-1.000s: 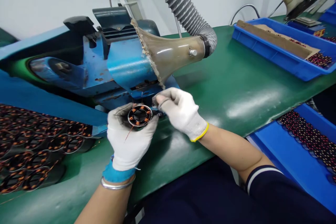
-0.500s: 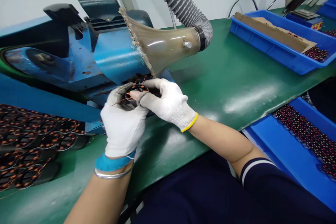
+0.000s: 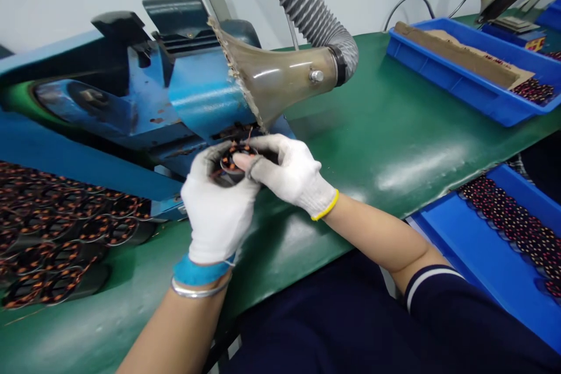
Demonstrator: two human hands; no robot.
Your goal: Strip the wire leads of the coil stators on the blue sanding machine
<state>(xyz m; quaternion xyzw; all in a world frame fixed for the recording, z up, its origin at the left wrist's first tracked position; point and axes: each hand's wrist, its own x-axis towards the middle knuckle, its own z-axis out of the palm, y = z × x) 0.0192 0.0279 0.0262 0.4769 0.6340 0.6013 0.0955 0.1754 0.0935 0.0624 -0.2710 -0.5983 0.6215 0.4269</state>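
Observation:
Both my hands wear white knit gloves. My left hand is wrapped round a small round stator with copper windings and holds it up at the slot under the blue machine. My right hand is closed on the same stator from the right, its fingers pinched over the rim. Most of the stator is hidden by the fingers. A clear plastic suction funnel on a grey ribbed hose hangs just above my hands.
A heap of similar copper-wound stators lies at the left on the green bench. One blue tray with cardboard stands at the back right. Another blue tray with small parts is at the near right.
A second ago the stator lay face up in my left hand, lower down. Both hands have since lifted it to the machine's slot, and my right hand has closed over it.

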